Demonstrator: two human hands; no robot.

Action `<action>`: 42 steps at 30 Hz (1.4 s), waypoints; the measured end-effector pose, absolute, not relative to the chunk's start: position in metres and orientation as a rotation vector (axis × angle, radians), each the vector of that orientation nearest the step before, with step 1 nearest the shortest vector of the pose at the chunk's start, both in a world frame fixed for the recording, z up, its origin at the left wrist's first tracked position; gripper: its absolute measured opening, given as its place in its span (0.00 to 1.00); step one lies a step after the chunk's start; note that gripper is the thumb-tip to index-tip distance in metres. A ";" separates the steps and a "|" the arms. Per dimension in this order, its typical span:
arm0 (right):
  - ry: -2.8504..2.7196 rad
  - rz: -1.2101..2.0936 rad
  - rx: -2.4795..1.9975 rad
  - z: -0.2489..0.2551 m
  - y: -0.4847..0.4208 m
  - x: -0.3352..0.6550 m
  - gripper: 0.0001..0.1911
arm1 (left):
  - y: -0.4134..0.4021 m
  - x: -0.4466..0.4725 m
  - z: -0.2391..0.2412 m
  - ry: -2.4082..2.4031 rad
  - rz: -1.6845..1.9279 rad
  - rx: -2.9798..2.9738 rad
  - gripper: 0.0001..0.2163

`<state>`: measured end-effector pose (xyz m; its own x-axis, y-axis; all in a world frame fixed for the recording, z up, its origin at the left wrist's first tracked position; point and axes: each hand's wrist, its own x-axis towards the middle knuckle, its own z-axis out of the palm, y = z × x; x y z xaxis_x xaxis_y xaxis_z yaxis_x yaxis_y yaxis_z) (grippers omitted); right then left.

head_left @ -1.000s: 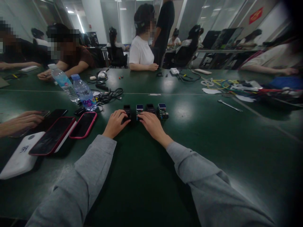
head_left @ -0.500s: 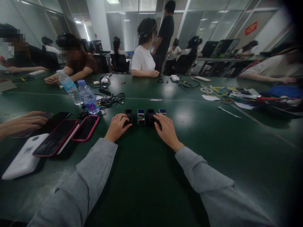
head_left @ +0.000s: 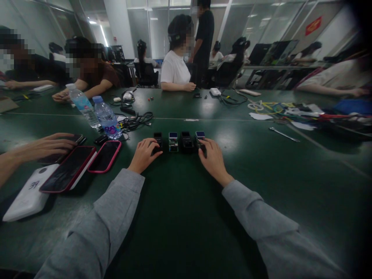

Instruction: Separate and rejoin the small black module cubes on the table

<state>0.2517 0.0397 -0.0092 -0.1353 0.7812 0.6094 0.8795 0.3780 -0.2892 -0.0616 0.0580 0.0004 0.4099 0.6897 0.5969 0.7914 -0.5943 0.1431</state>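
Note:
Four small devices would be a count, so: several small screened devices stand in a row on the dark green table. At the row's left end, my left hand curls its fingers and thumb round a small black device with a screen, partly hiding it. Beside that is a bare circuit board with a small screen, untouched, then another black device. My right hand has its fingertips and thumb at a second circuit board with a screen, at the right end; its lower part is covered.
To the left lie a pink-edged phone, a red-edged phone and a white power bank. Another person's hand rests near them. Water bottles, black cables, a wrench and tangled wires lie farther off.
My right hand has moved right, from the second black device to the circuit board at the row's right end. My left hand stays at its black device. The neighbour's hand has shifted right.

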 end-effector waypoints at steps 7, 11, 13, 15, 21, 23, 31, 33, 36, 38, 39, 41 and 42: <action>-1.951 -0.124 -1.402 -0.014 0.043 0.258 0.18 | 0.058 -0.061 0.001 -1.287 -0.957 -2.522 0.09; -1.969 -0.117 -1.397 -0.011 0.043 0.257 0.18 | 0.058 -0.061 0.001 -1.260 -0.962 -2.544 0.08; -1.985 -0.114 -1.403 -0.010 0.043 0.256 0.17 | 0.058 -0.061 0.001 -1.254 -0.962 -2.557 0.08; -1.995 -0.116 -1.403 -0.009 0.043 0.256 0.17 | 0.059 -0.061 0.000 -1.243 -0.967 -2.568 0.08; -1.999 -0.128 -1.407 -0.012 0.046 0.257 0.17 | 0.059 -0.062 0.000 -1.206 -0.987 -2.600 0.09; -1.998 -0.134 -1.410 -0.012 0.046 0.256 0.16 | 0.059 -0.062 0.000 -1.202 -0.989 -2.608 0.09; -1.987 -0.137 -1.407 -0.011 0.045 0.256 0.16 | 0.059 -0.062 0.000 -1.237 -0.984 -2.607 0.13; -1.987 -0.135 -1.402 -0.011 0.046 0.256 0.16 | 0.059 -0.062 0.000 -1.263 -1.025 -2.566 0.13; -1.980 -0.134 -1.394 -0.013 0.046 0.256 0.16 | 0.061 -0.063 -0.001 -1.371 -1.162 -2.417 0.10; -1.974 -0.133 -1.394 -0.014 0.046 0.257 0.16 | 0.063 -0.065 -0.002 -1.461 -1.255 -2.312 0.10; -1.973 -0.131 -1.396 -0.014 0.046 0.257 0.16 | 0.064 -0.066 -0.002 -1.501 -1.285 -2.280 0.09; -1.974 -0.125 -1.404 -0.015 0.046 0.257 0.16 | 0.066 -0.068 -0.003 -1.540 -1.301 -2.273 0.09; -1.974 -0.124 -1.406 -0.015 0.047 0.257 0.16 | 0.066 -0.068 -0.004 -1.539 -1.288 -2.291 0.09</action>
<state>0.2572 0.0465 -0.0147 -0.1662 0.7938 0.5850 0.8608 0.4062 -0.3066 -0.0681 0.0655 -0.0037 0.1335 0.7179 0.6832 0.7991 -0.4857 0.3542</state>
